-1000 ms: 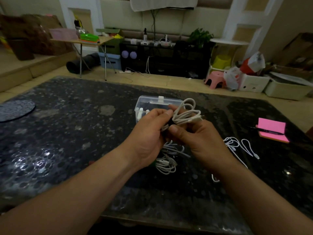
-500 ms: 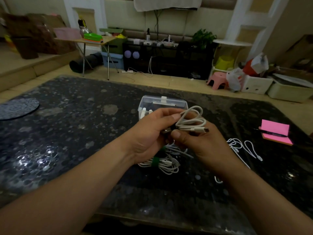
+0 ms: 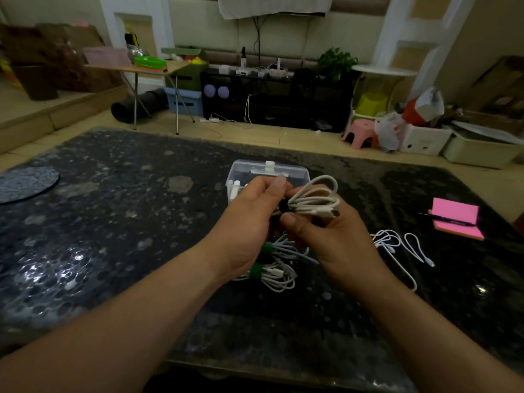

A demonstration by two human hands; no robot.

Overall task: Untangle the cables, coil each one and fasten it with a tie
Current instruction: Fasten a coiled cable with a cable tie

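Coiled white cable (image 3: 314,201) (both hands)

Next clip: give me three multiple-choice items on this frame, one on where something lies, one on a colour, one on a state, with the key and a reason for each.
1. Where does the pink sticky-note pad lie?
A. far right of the table
B. inside the clear box
C. under the left hand

2. What colour are the ties on the two bundles lying on the table?
A. red
B. green
C. yellow

3. What state is the cable at the right of the table in?
A. coiled and tied
B. loose, uncoiled
C. held in both hands

Key: 1 A, the pink sticky-note pad sits by the table's right edge, a pen on it. 2 B, green ties wrap the bundles. 3 B, the loose cable sprawls untied.
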